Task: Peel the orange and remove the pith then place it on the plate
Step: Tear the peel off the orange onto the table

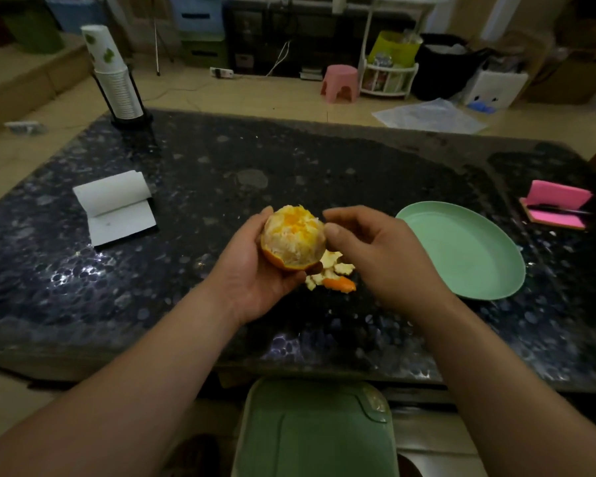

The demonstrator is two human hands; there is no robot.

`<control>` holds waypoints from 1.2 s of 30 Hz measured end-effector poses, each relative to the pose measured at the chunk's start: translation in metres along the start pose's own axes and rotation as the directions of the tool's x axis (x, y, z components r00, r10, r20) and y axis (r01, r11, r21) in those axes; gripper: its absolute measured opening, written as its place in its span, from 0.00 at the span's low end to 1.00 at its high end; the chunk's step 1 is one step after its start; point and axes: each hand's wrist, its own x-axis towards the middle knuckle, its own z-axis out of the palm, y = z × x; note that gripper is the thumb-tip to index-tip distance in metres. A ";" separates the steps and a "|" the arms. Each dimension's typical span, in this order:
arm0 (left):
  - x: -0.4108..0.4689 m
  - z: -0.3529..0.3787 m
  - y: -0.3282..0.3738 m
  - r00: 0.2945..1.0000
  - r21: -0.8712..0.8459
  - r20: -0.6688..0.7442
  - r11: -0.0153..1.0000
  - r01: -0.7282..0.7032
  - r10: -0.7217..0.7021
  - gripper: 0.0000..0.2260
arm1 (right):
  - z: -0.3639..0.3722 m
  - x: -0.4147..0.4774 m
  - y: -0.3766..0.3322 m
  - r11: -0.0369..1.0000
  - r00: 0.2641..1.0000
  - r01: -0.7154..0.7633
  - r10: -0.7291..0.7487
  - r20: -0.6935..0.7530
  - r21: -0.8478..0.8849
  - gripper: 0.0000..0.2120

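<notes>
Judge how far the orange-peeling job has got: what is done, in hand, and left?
Done: most rind is off; orange peel scraps lie on the dark speckled table. In hand: the left hand holds the round pith-covered orange; the right hand pinches at it. Left: bottom rind, pith, then the empty pale green plate.

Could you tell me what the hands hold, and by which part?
Left hand cups the orange under its unpeeled base; right hand touches its side, hold unclear.

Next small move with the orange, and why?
Probably the right hand should catch the rind edge on the orange and strip it off. The left hand cups the fruit, whose top is bare but whose underside wears rind; white pith clings too. The plate holds nothing, and placing looks premature.
</notes>
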 end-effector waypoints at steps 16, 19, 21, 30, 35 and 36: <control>-0.015 0.014 -0.007 0.986 0.210 0.049 0.964 -0.163 0.156 0.22 | -0.004 -0.021 -0.011 0.996 0.998 0.042 -0.038 0.056 -0.082 0.13; -0.015 0.015 -0.010 0.980 0.230 0.049 0.952 -0.201 0.195 0.23 | 0.000 -0.024 -0.013 0.995 0.998 0.056 -0.056 0.003 -0.079 0.10; -0.014 0.015 -0.011 0.978 0.232 0.049 0.950 -0.210 0.204 0.23 | 0.002 -0.025 -0.013 0.995 0.997 0.068 -0.070 -0.023 -0.073 0.09; -0.015 0.017 -0.012 0.967 0.237 0.042 0.938 -0.253 0.251 0.24 | 0.003 -0.023 -0.009 0.995 0.992 0.090 -0.093 -0.089 -0.035 0.06; -0.017 0.021 -0.012 0.959 0.233 0.045 0.930 -0.283 0.281 0.23 | 0.004 -0.019 -0.009 0.995 0.994 0.058 -0.050 -0.097 0.080 0.04; -0.017 0.020 -0.012 0.957 0.230 0.042 0.929 -0.290 0.288 0.23 | 0.003 -0.019 -0.010 0.991 0.995 0.044 -0.033 -0.093 0.124 0.04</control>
